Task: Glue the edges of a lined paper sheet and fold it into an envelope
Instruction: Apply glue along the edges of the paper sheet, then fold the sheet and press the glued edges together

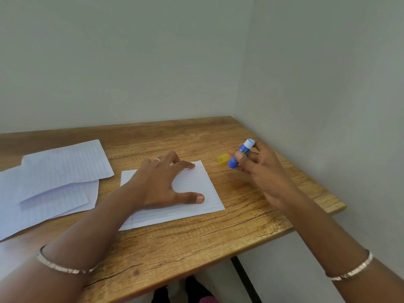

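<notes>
Lined white paper sheet [192, 193], seemingly already folded to a smaller rectangle, lies flat near the middle of the wooden table [196, 248]. My left hand [157, 184] rests on it, fingers spread and flat, gripping nothing, just pinning it. My right hand [258, 169] hovers just right of the sheet, fingers closed around a blue glue stick [240, 154], its white tip uncapped and pointing up. A yellow cap [223, 159] lies on the table beside it. More loose lined sheets [54, 182] sit at the far left. I judge the gluing comes next: I'd keep the pinning hand clear of the edge and run a thin, even strip right along it.
</notes>
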Available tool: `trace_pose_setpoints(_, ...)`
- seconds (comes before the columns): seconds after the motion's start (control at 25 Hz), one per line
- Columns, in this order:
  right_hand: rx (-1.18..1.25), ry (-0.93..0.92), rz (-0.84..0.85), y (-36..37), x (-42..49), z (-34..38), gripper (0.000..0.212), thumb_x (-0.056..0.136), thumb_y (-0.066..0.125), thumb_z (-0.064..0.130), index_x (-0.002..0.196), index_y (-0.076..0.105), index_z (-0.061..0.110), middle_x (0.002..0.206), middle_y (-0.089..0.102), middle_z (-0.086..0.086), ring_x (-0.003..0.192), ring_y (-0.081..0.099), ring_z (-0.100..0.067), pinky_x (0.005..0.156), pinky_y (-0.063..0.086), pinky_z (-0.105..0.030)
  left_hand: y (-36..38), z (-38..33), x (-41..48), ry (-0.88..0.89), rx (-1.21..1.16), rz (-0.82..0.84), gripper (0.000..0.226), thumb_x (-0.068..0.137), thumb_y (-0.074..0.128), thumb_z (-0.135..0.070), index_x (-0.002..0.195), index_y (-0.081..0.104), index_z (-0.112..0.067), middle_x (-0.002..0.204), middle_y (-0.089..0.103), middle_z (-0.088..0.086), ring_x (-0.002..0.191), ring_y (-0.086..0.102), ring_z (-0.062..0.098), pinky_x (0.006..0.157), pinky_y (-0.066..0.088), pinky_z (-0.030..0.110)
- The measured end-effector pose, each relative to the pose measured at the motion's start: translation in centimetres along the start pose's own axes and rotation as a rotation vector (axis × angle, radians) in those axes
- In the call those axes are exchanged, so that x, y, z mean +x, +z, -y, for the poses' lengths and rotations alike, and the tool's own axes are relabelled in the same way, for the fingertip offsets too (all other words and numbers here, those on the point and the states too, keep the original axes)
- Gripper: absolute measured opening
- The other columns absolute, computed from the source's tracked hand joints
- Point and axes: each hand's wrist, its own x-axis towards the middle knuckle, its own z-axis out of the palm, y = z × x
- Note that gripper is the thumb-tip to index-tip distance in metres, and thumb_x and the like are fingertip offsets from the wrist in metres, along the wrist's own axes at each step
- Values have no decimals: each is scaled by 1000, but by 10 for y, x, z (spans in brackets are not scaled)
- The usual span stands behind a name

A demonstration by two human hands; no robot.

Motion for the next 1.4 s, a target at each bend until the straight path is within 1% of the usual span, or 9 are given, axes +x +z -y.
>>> trace_pose_setpoints(0.08, -213, -59, -76, 5, 8, -6, 23, 96, 70, 30, 114, 58, 21, 99, 80, 4, 97, 75, -15, 96, 57, -41, 0, 0, -1, 4, -5, -6, 116, 52, 15, -108, 148, 35, -46, 124, 42, -14, 113, 53, 14, 101, 36, 41)
trace_pose_setpoints(0.24, -494, -183, -157, 9, 18, -14, 29, 90, 77, 31, 112, 61, 21, 84, 71, 13, 76, 65, 8, 62, 45, -6, -1, -2, -2, 3, 17, -34, 113, 54, 15, -108, 143, 41, -44, 124, 46, -13, 110, 55, 14, 100, 38, 41)
trace_pose_setpoints(0.44, -560, -190, -146, 10, 23, -19, 40, 81, 85, 28, 113, 62, 23, 80, 67, 20, 70, 63, 13, 63, 45, 0, -4, -6, -5, 0, 53, -45, 102, 63, 11, -102, 139, 47, -43, 127, 49, -11, 110, 56, 14, 101, 41, 44)
trace_pose_setpoints(0.56, -564, -151, -112, 9, 22, -23, 50, 75, 91, 19, 117, 66, 15, 97, 74, 4, 78, 67, 1, 66, 49, -2, -7, -6, -9, -3, 24, -48, 92, 70, 15, -94, 136, 52, -41, 124, 52, -13, 109, 57, 13, 100, 42, 44)
trace_pose_setpoints(0.8, -340, 6, -145, 6, -2, -7, 60, 71, 91, 7, 124, 65, 13, 113, 72, -4, 91, 72, -12, 75, 53, -12, -17, -10, -19, -25, -68, -156, 67, 87, 31, -77, 130, 59, -35, 124, 58, -10, 104, 59, 10, 95, 48, 41)
trace_pose_setpoints(0.96, -445, -287, -419, 27, -47, -2, 25, 81, 75, 9, 103, 69, 22, 103, 73, 7, 89, 68, -7, 82, 57, -28, -31, -1, -35, -98, -16, -392, 30, 94, 57, -48, 117, 68, -32, 112, 65, -9, 94, 60, 13, 92, 46, 40)
trace_pose_setpoints(1.04, -450, -488, -326, 50, -58, 9, 13, 85, 75, 14, 92, 71, 24, 91, 72, 15, 88, 67, -1, 81, 49, -11, -37, 15, -51, -204, 104, -433, 24, 92, 61, -43, 112, 69, -33, 110, 67, -10, 104, 61, 20, 93, 40, 41)
trace_pose_setpoints(1.12, -441, -616, -213, 72, -59, 21, 5, 88, 76, 18, 88, 73, 22, 83, 71, 19, 85, 67, 1, 78, 45, -7, -42, 36, -72, -357, 191, -407, 26, 89, 63, -44, 113, 69, -36, 117, 67, -11, 119, 56, 23, 96, 35, 44)
trace_pose_setpoints(1.4, -463, -786, 13, 110, -48, 32, 8, 93, 74, 22, 85, 72, 19, 79, 71, 16, 77, 65, 0, 83, 54, -43, -41, 72, -97, -597, 328, -265, 47, 86, 61, -63, 124, 68, -36, 133, 66, -8, 130, 52, 21, 101, 33, 47)
